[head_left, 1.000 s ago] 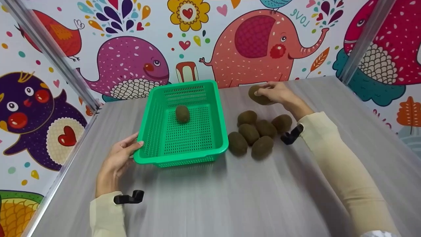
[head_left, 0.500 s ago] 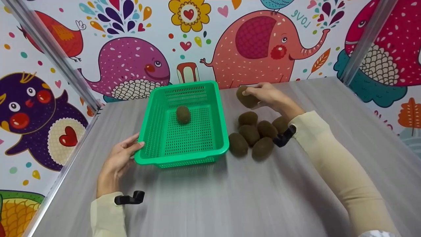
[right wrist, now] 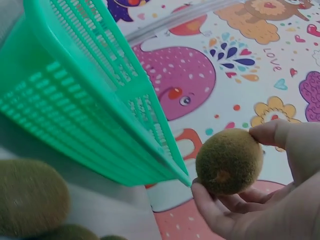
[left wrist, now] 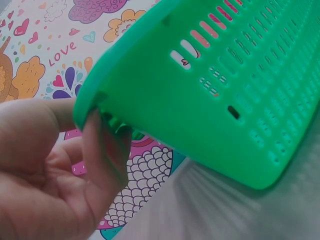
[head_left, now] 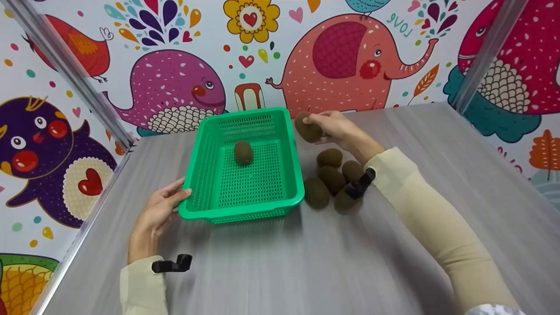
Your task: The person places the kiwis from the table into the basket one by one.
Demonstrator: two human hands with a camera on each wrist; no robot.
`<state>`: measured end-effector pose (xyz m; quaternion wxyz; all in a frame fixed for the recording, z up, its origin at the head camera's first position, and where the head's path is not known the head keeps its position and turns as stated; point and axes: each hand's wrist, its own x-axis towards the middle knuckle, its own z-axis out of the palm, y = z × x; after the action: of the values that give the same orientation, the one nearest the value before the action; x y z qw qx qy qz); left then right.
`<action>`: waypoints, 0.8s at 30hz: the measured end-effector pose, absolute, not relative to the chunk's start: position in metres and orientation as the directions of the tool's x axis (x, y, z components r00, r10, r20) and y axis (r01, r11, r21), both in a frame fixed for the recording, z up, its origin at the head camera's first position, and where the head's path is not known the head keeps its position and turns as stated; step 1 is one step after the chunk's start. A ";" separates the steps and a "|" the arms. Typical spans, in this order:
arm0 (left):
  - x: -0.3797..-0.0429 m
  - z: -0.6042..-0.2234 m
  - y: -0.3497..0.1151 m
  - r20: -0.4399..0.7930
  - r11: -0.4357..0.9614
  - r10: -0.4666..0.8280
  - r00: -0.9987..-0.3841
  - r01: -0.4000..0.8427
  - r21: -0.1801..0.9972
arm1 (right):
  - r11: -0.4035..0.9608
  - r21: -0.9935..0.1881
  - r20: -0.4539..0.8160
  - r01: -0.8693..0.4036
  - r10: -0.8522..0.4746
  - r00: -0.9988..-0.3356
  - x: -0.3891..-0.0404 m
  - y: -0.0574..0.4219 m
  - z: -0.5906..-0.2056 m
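Note:
A green plastic basket (head_left: 249, 211) with slotted walls stands on the table, one kiwi (head_left: 243, 152) lying inside it. My left hand (head_left: 157, 214) pinches the basket's near left corner by the rim, thumb on top; the left wrist view shows the fingers (left wrist: 102, 155) under that rim. With my right hand (head_left: 339, 129) I grip another kiwi (head_left: 308, 127) between thumb and fingers, just outside the basket's far right edge. The right wrist view has this held kiwi (right wrist: 229, 161) in the air beside the basket wall (right wrist: 75, 115).
Several loose kiwis (head_left: 331, 179) lie in a group right of the basket, some partly hidden by the right wrist's black camera mount (head_left: 361, 183). A grey wood-grain table (head_left: 280, 271) runs under everything. Behind rises a cartoon-printed wall (head_left: 341, 57) with metal posts.
My right hand has carried its kiwi leftward, from behind the loose kiwis to the basket's right edge. The left hand and basket stay in place.

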<state>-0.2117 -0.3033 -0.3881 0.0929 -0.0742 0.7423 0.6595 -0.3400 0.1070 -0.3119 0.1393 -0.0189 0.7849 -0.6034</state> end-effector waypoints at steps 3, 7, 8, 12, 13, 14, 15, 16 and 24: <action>-0.211 -0.388 -0.304 -0.237 0.121 0.009 -0.971 -0.234 0.965 | 0.221 -0.963 -0.201 0.156 -0.200 -0.959 -0.339 0.097 -0.315; -0.210 -0.389 -0.304 -0.241 0.120 0.008 -0.971 -0.238 0.964 | 0.177 -0.968 -0.215 0.178 -0.218 -0.952 -0.336 0.085 -0.318; -0.210 -0.389 -0.305 -0.241 0.119 0.008 -0.971 -0.238 0.964 | 0.160 -0.969 -0.220 0.186 -0.229 -0.948 -0.336 0.082 -0.318; -0.211 -0.388 -0.305 -0.242 0.106 0.006 -0.970 -0.240 0.965 | 0.099 -0.972 -0.232 0.213 -0.264 -0.936 -0.337 0.070 -0.317; -0.212 -0.388 -0.305 -0.242 0.103 0.005 -0.970 -0.240 0.965 | 0.084 -0.972 -0.235 0.221 -0.271 -0.933 -0.337 0.067 -0.317; -0.212 -0.388 -0.305 -0.242 0.097 0.005 -0.970 -0.240 0.966 | 0.071 -0.971 -0.238 0.227 -0.276 -0.931 -0.338 0.064 -0.316; -0.212 -0.388 -0.305 -0.242 0.093 0.005 -0.970 -0.241 0.966 | 0.063 -0.970 -0.241 0.233 -0.280 -0.929 -0.338 0.062 -0.316; -0.213 -0.388 -0.305 -0.242 0.087 0.005 -0.970 -0.241 0.967 | 0.054 -0.969 -0.245 0.239 -0.283 -0.927 -0.339 0.059 -0.315; -0.214 -0.388 -0.304 -0.244 0.072 0.001 -0.970 -0.244 0.967 | -0.002 -0.961 -0.266 0.278 -0.282 -0.922 -0.346 0.042 -0.312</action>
<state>-0.2136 -0.3041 -0.3882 0.0904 -0.0836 0.7264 0.6762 -0.3464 0.0416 -0.3118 0.1976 -0.0015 0.6783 -0.7077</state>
